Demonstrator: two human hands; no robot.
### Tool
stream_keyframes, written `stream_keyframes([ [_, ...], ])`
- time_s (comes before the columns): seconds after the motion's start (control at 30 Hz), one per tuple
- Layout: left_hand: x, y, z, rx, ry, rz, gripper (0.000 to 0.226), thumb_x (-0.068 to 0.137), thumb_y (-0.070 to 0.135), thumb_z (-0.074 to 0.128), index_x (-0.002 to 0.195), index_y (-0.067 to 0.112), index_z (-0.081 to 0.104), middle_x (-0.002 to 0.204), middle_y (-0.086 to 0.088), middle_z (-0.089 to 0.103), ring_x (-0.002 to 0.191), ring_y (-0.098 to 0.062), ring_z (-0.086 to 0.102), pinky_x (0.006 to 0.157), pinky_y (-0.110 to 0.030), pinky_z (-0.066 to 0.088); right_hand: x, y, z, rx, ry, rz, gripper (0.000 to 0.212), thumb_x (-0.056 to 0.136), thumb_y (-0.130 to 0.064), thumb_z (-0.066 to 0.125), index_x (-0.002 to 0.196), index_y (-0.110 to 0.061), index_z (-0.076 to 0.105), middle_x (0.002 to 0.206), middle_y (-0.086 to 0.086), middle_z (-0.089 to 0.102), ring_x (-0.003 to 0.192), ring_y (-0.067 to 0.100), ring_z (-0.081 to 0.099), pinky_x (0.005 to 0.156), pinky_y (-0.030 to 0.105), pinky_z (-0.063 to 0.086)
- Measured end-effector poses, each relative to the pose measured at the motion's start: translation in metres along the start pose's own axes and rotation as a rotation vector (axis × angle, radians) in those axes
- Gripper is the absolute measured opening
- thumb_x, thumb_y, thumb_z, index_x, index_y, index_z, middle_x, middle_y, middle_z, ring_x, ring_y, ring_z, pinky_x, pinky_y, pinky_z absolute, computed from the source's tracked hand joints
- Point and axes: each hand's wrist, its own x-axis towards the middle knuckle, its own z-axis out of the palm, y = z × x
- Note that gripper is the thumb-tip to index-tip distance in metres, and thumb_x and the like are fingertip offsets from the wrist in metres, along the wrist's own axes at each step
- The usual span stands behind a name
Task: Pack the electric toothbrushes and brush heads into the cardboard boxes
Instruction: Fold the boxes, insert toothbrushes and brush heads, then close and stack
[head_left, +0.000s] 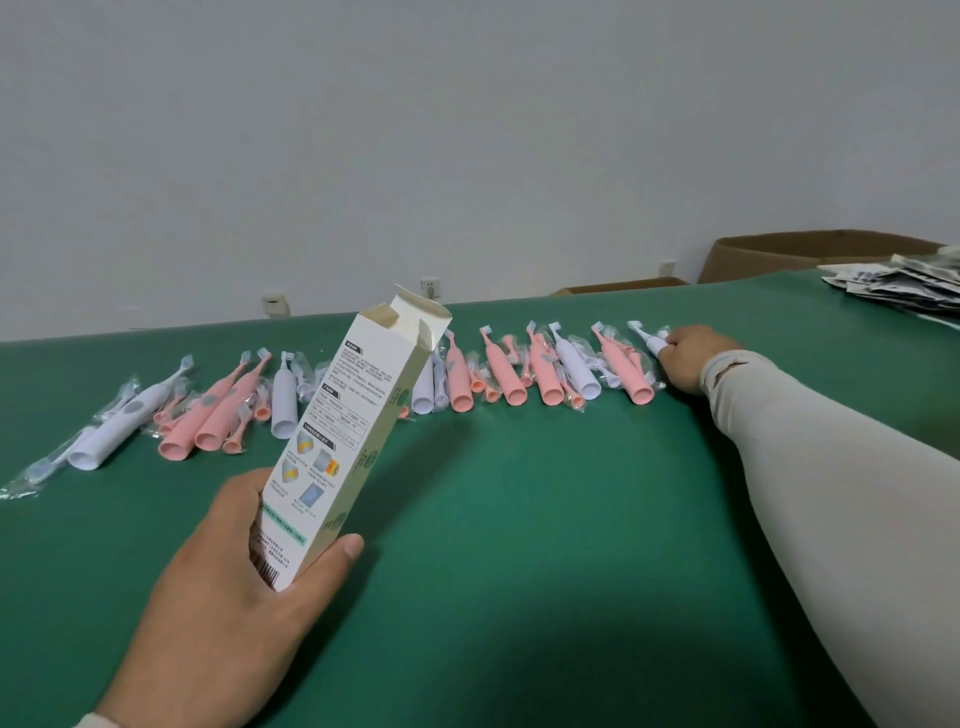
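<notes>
Cardboard box (343, 431) gripped at its base by left hand (234, 582), flaps open for loading; right hand (693, 358) grasps white toothbrush (649, 340) at row end.

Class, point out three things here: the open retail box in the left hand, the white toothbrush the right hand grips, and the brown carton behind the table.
retail box (332, 447): head view, printed side panel.
white toothbrush (645, 338): head view, neck.
brown carton (769, 260): head view, front wall.

Behind the box (347, 415) we lose part of the toothbrush row (363, 384); our right hand (693, 356) hides most of a white toothbrush (649, 340), and the box's print is illegible.
</notes>
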Motion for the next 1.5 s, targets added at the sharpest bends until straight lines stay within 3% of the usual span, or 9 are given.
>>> stream_keyframes([
  [0.13, 0.004, 0.001, 0.000, 0.021, -0.014, 0.034, 0.045, 0.066, 0.064, 0.069, 0.100, 0.063, 0.040, 0.099, 0.051, 0.051, 0.085, 0.019, 0.053, 0.059, -0.023, 0.044, -0.021, 0.006, -0.001, -0.056, 0.033, 0.145, 0.053, 0.105, -0.040, 0.029, 0.146, -0.011, 0.048, 0.149, 0.017, 0.045, 0.127, 0.036, 0.053, 0.102, 0.040, 0.044],
  [0.23, 0.006, -0.006, 0.003, 0.009, -0.015, 0.031, 0.049, 0.071, 0.054, 0.076, 0.103, 0.055, 0.039, 0.090, 0.032, 0.062, 0.078, 0.008, 0.059, 0.061, -0.022, 0.044, -0.053, 0.008, -0.002, -0.067, 0.012, 0.220, 0.050, 0.103, -0.034, 0.034, 0.149, -0.017, 0.044, 0.148, 0.015, 0.043, 0.126, 0.035, 0.053, 0.099, 0.041, 0.045],
  [0.33, 0.008, -0.008, 0.003, 0.008, -0.031, 0.046, 0.048, 0.074, 0.056, 0.075, 0.104, 0.051, 0.038, 0.093, 0.032, 0.055, 0.080, 0.006, 0.055, 0.063, -0.024, 0.044, -0.099, 0.006, -0.007, -0.073, -0.023, 0.276, 0.051, 0.099, -0.029, 0.041, 0.150, -0.023, 0.041, 0.148, 0.014, 0.038, 0.121, 0.034, 0.056, 0.091, 0.042, 0.046],
  [0.47, 0.003, -0.004, 0.001, -0.040, -0.008, 0.059, 0.045, 0.077, 0.061, 0.070, 0.107, 0.045, 0.041, 0.098, 0.017, 0.061, 0.084, -0.008, 0.060, 0.069, -0.032, 0.045, -0.173, -0.011, -0.011, -0.022, 0.016, 0.350, 0.041, 0.100, -0.032, 0.045, 0.134, -0.011, 0.052, 0.139, 0.011, 0.044, 0.105, 0.032, 0.061, 0.077, 0.037, 0.043],
  [0.7, -0.021, -0.009, -0.033, -0.077, 0.040, 0.049, 0.054, 0.074, 0.065, 0.067, 0.119, 0.046, 0.045, 0.109, 0.020, 0.062, 0.096, -0.015, 0.063, 0.086, -0.036, 0.050, -0.323, -0.114, 0.001, -0.052, -0.015, -0.087, 0.038, 0.101, -0.036, 0.040, 0.128, -0.010, 0.048, 0.119, 0.007, 0.041, 0.077, 0.029, 0.050, 0.062, 0.035, 0.037],
  [0.9, -0.040, -0.032, -0.059, -0.082, 0.106, -0.030, 0.041, 0.076, 0.057, 0.074, 0.101, 0.049, 0.043, 0.098, 0.021, 0.063, 0.091, -0.016, 0.065, 0.077, -0.034, 0.048, -0.362, -0.173, 0.007, -0.114, -0.086, -0.705, 0.034, 0.100, -0.038, 0.040, 0.122, -0.014, 0.047, 0.115, 0.006, 0.044, 0.076, 0.029, 0.049, 0.063, 0.038, 0.039],
  [1.2, -0.021, -0.037, -0.068, 0.017, 0.231, -0.020, 0.064, 0.075, 0.057, 0.072, 0.132, 0.039, 0.049, 0.112, 0.004, 0.052, 0.102, -0.015, 0.048, 0.090, -0.037, 0.044, -0.331, -0.160, 0.010, -0.016, 0.010, -0.828, 0.035, 0.095, -0.056, 0.050, 0.109, -0.027, 0.064, 0.106, -0.005, 0.054, 0.092, 0.021, 0.054, 0.082, 0.039, 0.047],
  [1.33, -0.016, -0.041, -0.073, 0.009, 0.283, -0.002, 0.062, 0.078, 0.049, 0.074, 0.133, 0.037, 0.050, 0.116, 0.005, 0.053, 0.097, -0.003, 0.042, 0.090, -0.030, 0.039, -0.322, -0.152, 0.004, 0.353, 0.187, -0.754, 0.022, 0.092, -0.048, 0.060, 0.094, -0.027, 0.067, 0.096, -0.007, 0.058, 0.092, 0.017, 0.048, 0.082, 0.035, 0.040],
  [1.5, -0.014, -0.038, -0.075, 0.160, 0.216, -0.012, 0.048, 0.080, 0.036, 0.070, 0.125, 0.028, 0.055, 0.121, -0.003, 0.056, 0.112, -0.026, 0.049, 0.093, -0.041, 0.044, -0.311, -0.137, -0.011, 1.112, 0.300, -0.424, 0.015, 0.099, -0.034, 0.058, 0.092, -0.022, 0.064, 0.082, -0.010, 0.057, 0.067, -0.003, 0.050, 0.060, 0.007, 0.039],
])
